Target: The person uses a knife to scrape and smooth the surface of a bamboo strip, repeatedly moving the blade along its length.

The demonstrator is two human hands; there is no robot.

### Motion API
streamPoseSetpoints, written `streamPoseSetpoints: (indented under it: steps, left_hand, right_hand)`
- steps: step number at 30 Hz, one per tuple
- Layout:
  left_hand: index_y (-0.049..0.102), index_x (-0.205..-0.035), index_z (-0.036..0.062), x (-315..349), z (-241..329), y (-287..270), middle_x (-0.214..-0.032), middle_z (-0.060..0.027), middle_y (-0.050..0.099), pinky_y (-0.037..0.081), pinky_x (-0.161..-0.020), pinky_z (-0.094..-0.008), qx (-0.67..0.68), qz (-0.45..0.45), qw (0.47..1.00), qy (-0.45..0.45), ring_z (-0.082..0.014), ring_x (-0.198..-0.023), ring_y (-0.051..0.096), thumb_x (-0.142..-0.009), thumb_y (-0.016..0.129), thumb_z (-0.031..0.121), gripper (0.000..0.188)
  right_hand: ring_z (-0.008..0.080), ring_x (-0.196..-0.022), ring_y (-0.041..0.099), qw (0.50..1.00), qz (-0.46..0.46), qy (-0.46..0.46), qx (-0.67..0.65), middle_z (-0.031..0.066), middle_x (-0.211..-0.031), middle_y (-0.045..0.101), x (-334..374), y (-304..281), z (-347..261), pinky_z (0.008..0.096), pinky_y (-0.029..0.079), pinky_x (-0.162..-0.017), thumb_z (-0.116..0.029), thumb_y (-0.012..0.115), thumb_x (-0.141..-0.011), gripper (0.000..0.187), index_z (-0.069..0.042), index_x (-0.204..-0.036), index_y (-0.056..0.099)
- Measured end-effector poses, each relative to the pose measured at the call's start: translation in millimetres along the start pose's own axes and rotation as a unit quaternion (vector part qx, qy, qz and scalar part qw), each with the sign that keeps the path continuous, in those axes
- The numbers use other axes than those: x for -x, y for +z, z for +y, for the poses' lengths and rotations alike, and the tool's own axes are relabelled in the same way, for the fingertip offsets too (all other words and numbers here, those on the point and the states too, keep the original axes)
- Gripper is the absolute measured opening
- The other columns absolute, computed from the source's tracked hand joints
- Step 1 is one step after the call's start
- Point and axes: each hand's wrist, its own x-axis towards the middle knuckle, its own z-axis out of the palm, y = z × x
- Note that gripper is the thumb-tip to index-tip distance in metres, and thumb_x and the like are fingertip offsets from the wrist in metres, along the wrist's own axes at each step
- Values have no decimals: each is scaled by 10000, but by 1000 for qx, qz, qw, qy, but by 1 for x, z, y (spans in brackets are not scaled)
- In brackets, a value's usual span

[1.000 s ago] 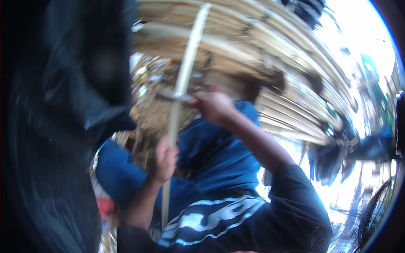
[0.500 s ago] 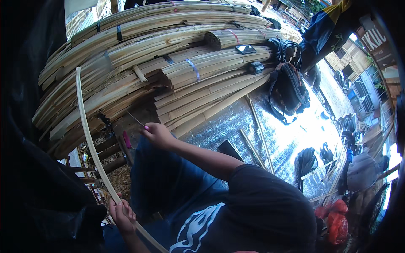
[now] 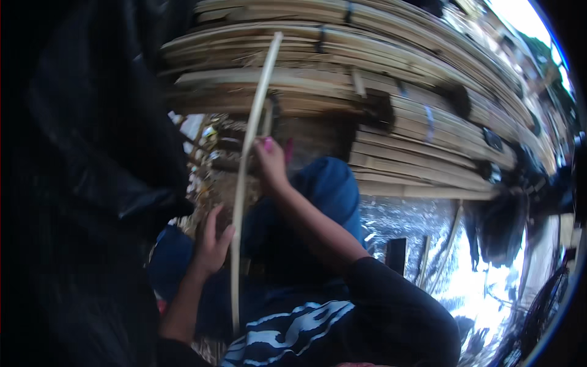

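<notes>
A long pale bamboo strip (image 3: pixel 243 174) stands lengthwise before me, its far end over the stacked bamboo and its near end by my shirt. Beside its lower half is my left hand (image 3: pixel 213 248), fingers spread, thumb close to the strip; whether they touch is unclear. My right hand (image 3: pixel 271 162) is closed at the strip's middle, around the pink handle (image 3: pixel 268 144) of a thin tool. Motion blur hides the tool's blade and whether the fingers also pinch the strip. A second pink object (image 3: pixel 288 150) lies just beyond the right hand.
Tied bundles of split bamboo (image 3: pixel 422 137) are stacked across the far side. At the right, a shiny silver sheet (image 3: pixel 391 214) carries a dark flat object (image 3: pixel 396 255) and thin sticks. A dark backpack (image 3: pixel 501 226) sits farther right. Black sheeting (image 3: pixel 92 153) hangs at the left.
The view has swung left. My left hand has loosened from the strip, its fingers now apart. My right hand, with the pink-handled tool, has come over to the strip, which stands more upright.
</notes>
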Motion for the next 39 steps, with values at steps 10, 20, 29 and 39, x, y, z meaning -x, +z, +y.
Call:
streamPoseSetpoints:
  steps: [10,20,29,39]
  left_hand:
    - [560,-1135,-76,-145,123,-79,-1141,-217,575,496,-861,-432,-370,-2,911,183,-351,-1029,575,-889,562,383,521]
    - [625,-1046,-30,-167,199,15,-1021,-180,638,481,-839,-465,-395,-220,846,283,-323,-943,606,-866,577,404,472]
    - [654,-992,7,-164,226,42,-953,-164,663,460,-828,-496,-348,-303,836,296,-315,-862,633,-854,579,412,434]
    - [686,-933,48,-121,227,42,-878,-146,692,436,-816,-531,-320,-391,830,237,-306,-772,662,-842,582,421,398]
  right_hand:
    - [61,-565,431,997,-8,66,42,-33,-699,440,-11,-42,29,215,324,-448,-262,556,-944,142,-126,-919,522]
    - [97,-494,450,999,9,45,23,-7,-658,485,-45,-40,25,237,326,-417,-277,548,-933,163,-120,-892,541]
    - [114,-518,470,998,3,53,29,4,-681,512,-62,-61,3,257,353,-442,-284,522,-938,180,-106,-914,536]
    - [60,-447,341,993,15,116,-34,-37,-602,402,-14,-43,3,228,240,-400,-244,521,-940,187,-132,-807,450]
